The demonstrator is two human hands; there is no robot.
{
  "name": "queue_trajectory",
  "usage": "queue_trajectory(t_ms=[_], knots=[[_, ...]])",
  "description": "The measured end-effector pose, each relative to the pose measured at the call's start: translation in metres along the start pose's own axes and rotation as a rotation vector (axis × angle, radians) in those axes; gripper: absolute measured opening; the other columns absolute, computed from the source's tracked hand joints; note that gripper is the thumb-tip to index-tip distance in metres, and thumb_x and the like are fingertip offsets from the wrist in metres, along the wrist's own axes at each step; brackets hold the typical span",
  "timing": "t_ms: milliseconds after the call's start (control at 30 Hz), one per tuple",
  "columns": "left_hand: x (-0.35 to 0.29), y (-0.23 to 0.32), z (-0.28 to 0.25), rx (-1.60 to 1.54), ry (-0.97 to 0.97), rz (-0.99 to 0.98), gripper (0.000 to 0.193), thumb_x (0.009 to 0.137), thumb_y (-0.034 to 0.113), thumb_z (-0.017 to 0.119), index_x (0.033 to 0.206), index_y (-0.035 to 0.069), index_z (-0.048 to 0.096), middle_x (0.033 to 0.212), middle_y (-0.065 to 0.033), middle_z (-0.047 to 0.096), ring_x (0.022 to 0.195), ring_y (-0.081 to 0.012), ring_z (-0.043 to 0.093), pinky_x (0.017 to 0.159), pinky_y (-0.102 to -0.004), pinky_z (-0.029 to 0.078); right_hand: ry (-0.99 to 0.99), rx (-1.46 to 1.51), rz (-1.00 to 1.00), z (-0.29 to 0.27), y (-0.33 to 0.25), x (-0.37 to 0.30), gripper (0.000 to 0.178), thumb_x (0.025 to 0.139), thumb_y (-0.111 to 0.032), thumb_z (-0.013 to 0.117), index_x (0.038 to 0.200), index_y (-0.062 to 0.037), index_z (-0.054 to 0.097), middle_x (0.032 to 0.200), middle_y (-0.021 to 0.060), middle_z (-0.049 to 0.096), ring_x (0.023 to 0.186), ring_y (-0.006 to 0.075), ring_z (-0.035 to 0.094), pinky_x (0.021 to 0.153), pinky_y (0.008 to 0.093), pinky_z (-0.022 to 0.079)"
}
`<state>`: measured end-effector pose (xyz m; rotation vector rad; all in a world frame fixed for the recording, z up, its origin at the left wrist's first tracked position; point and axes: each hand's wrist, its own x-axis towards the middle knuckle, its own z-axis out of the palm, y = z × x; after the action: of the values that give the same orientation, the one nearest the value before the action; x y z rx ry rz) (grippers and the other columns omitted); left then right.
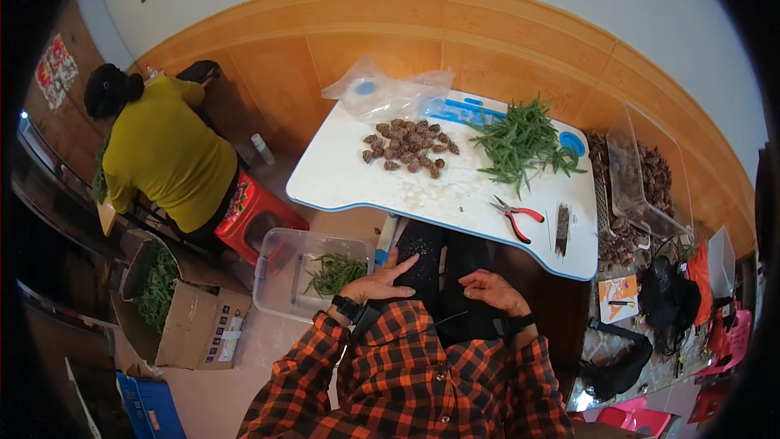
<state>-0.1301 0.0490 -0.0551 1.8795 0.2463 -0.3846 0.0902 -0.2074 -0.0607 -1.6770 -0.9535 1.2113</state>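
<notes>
My left hand [380, 283] rests over my left thigh with its fingers stretched and apart, holding nothing that I can see. Over the right thigh is my right hand [496, 292], its fingers loosely bent and partly spread. A thin wire-like line [452, 318] crosses my lap just below it; whether it touches the hand I cannot tell. Ahead stands a white table [341, 183] with a blue edge. On it lie a pile of pine cones [410, 145], a heap of green sprigs [524, 138], pliers [517, 218] with red and black handles, and a dark bundle of thin pieces [562, 230].
Left of my knee sits a clear plastic bin [272, 280] with green sprigs inside. Farther left are a cardboard box [199, 329] of greenery and a person in a yellow top [175, 150] on a red stool [264, 219]. A cluttered side table [589, 358] stands right, near a clear container [650, 183].
</notes>
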Motion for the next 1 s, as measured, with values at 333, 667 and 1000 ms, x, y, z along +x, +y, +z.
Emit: queue_trajectory(t_ms=[333, 667, 1000], knots=[[-0.007, 0.003, -0.004, -0.101, 0.076, 0.019, 0.084, 0.089, 0.045, 0.068, 0.155, 0.024, 0.021, 0.156, -0.0323, 0.001, 0.147, -0.0414, -0.001, 0.112, -0.0509, 0.028, -0.015, 0.150, 0.112, -0.014, 0.001, 0.006, 0.028, 0.089, -0.003, 0.065, 0.117, -0.0009, 0.064, 0.112, 0.0070, 0.066, 0.099, 0.0140, 0.062, 0.090, 0.0273, 0.050], [-0.008, 0.050, -0.045, -0.386, 0.418, 0.046, 0.047, 0.095, 0.018, 0.063, 0.136, -0.002, 0.052, 0.128, -0.0161, 0.061, 0.116, -0.0190, 0.059, 0.097, -0.0311, 0.048, 0.001, 0.242, 0.172, -0.027, 0.006, -0.002, 0.027, 0.092, -0.009, 0.064, 0.118, -0.0028, 0.065, 0.105, 0.0049, 0.068, 0.096, 0.0123, 0.062, 0.085, 0.0256, 0.049], [0.092, 0.085, -0.084, 0.032, 0.972, 0.312, 0.035, 0.091, 0.005, 0.061, 0.126, -0.001, 0.060, 0.109, -0.0112, 0.067, 0.084, -0.0170, 0.064, 0.075, -0.0285, 0.052, 0.088, 0.183, 0.165, -0.019, 0.004, -0.007, 0.026, 0.090, -0.006, 0.065, 0.117, -0.0039, 0.066, 0.100, 0.0031, 0.067, 0.095, 0.0110, 0.061, 0.086, 0.0255, 0.050]])
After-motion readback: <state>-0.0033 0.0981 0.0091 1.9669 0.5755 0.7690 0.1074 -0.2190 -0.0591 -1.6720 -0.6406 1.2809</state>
